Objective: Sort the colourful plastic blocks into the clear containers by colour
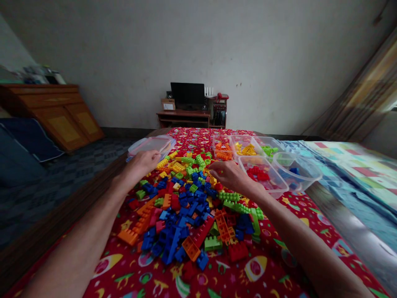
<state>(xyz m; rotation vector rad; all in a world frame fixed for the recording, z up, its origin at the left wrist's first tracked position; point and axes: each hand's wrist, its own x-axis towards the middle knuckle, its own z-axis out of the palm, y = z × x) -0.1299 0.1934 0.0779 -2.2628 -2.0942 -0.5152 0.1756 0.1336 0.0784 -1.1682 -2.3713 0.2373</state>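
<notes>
A heap of toy building bricks (186,207) in blue, red, orange, green and yellow covers the middle of the table. My left hand (144,162) hovers at the heap's far left edge, beside stacked clear lids (151,145). Its fingers are curled together, and anything between them is too small to make out. Over the right side of the heap is my right hand (228,173), fingers bent inward close to yellow and green bricks. Its fingertips are partly hidden, so what they pinch is unclear.
Clear plastic boxes stand at the right: one with orange bricks (223,155), one with yellow (245,149), one with green (269,150), one with red (259,173). A round tub (305,176) holds blue bricks. A patterned red cloth (248,285) covers the table.
</notes>
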